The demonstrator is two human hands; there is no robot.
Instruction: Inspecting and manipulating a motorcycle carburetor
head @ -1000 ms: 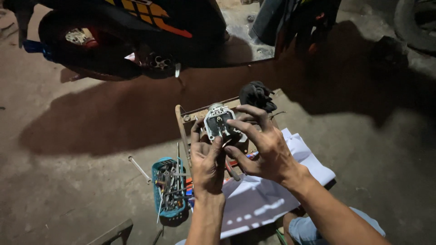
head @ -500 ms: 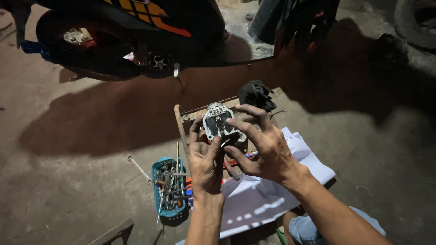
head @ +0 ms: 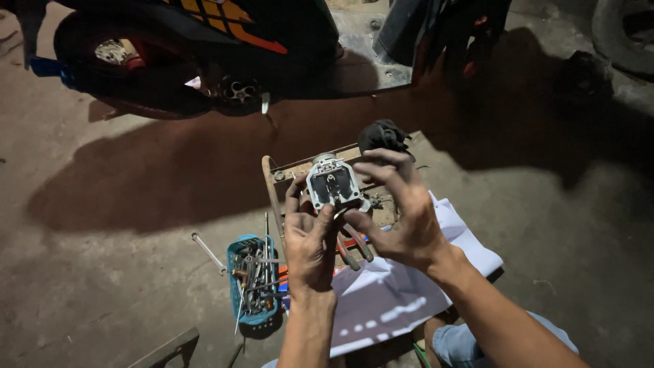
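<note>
Change since a second ago: barely anything, both hands are still up in front with the part between them, right fingers maybe spread a touch wider.
Part: small grey metal carburettor-like block with a squarish open face (head: 333, 184), held up in the air above the wooden board, roughly middle of the view.
Facing: open squarish face is turned toward the camera, so you look straight into it; long axis runs more or less up-down, tilted a little to the left at the top.
Left hand (head: 308, 240): closed on the part from below and the left side, thumb up along its lower edge.
Right hand (head: 402, 217): fingers splayed and curled over the top and right side of the part, fingertips touching it, palm open rather than fisted.
Under the hands: worn wooden board with a raised rim (head: 283, 178), and red-handled pliers (head: 354, 247) lying just below the part.
Behind: crumpled black rag (head: 383, 136) at the far end of the board.
Left of it: small blue plastic basket full of metal tools and bits (head: 253, 283), with a silver spanner (head: 208, 253) on the dirt floor beside it.
Right: white printed sheet (head: 395, 300) spread on the ground under the right forearm.
Top of view: dark scooter with orange and yellow graphics (head: 225, 41), well apart from the hands.
</note>
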